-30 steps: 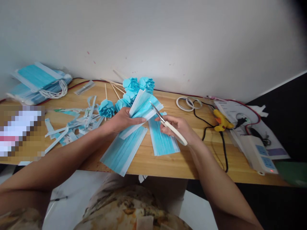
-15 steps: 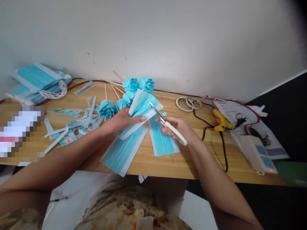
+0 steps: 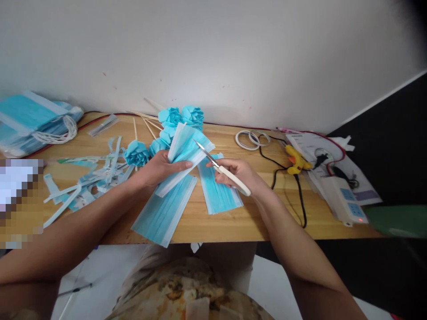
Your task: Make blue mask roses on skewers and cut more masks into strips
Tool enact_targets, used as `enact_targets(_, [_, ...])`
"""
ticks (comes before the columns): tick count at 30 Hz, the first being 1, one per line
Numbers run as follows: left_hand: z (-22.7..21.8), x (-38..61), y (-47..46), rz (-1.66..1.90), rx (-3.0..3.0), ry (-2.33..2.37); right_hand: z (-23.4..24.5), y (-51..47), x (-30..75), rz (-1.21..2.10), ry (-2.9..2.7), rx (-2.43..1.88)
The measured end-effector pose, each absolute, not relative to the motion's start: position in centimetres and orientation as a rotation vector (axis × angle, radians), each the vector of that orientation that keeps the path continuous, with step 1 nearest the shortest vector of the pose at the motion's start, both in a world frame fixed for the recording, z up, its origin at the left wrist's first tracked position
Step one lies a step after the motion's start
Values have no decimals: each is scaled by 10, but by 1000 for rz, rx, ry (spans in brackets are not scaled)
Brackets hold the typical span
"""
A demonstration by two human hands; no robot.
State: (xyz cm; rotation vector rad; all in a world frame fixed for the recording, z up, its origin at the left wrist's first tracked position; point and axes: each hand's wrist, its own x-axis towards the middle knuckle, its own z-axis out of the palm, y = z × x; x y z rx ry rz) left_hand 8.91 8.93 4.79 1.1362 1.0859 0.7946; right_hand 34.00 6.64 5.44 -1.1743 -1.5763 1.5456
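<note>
My left hand [image 3: 159, 168] grips a blue face mask [image 3: 187, 149], held tilted above the wooden table [image 3: 253, 213]. My right hand [image 3: 238, 174] is closed round the cream handles of a pair of scissors [image 3: 220, 168]. The blades point up and left, their tip at the mask's upper right edge. Two more blue masks lie flat below: one [image 3: 167, 209] under my left hand reaching the table's front edge, one [image 3: 216, 191] under my right hand. Blue flowers on wooden sticks [image 3: 173, 122] lie just behind the held mask.
Cut blue strips [image 3: 90, 173] litter the left of the table, and a stack of masks [image 3: 33, 118] sits at the far left. Tape rolls [image 3: 250, 138], a yellow glue gun [image 3: 295, 162] with black cable and a white power strip [image 3: 343, 200] lie right.
Both hands keep their hold on the mask and scissors. The whole scene has slid a little left and up in the picture as my head turned.
</note>
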Motion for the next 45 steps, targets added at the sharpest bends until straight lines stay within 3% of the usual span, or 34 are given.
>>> enact_targets(14, [59, 91, 89, 926, 1046, 1260, 59, 77, 360, 1213, -2030, -1081])
enact_targets(19, [61, 92, 92, 1034, 968, 1324, 65, 82, 383, 985, -2008, -1343])
enact_targets(26, [59, 91, 93, 1050, 937, 1309, 58, 84, 403, 358, -2061, -1985])
enact_targets(32, [60, 98, 86, 1046, 941, 1210, 52, 88, 405, 123, -1972, -1953])
enact_targets(35, [57, 97, 87, 1046, 973, 1158, 48, 95, 396, 268, -1732, -1712])
enact_targets(39, [49, 95, 91, 1031, 1001, 1102, 51, 94, 360, 757, -1648, -1311])
enact_targets(45, [42, 96, 91, 1009, 1071, 969, 61, 86, 296, 1194, -1686, -1131])
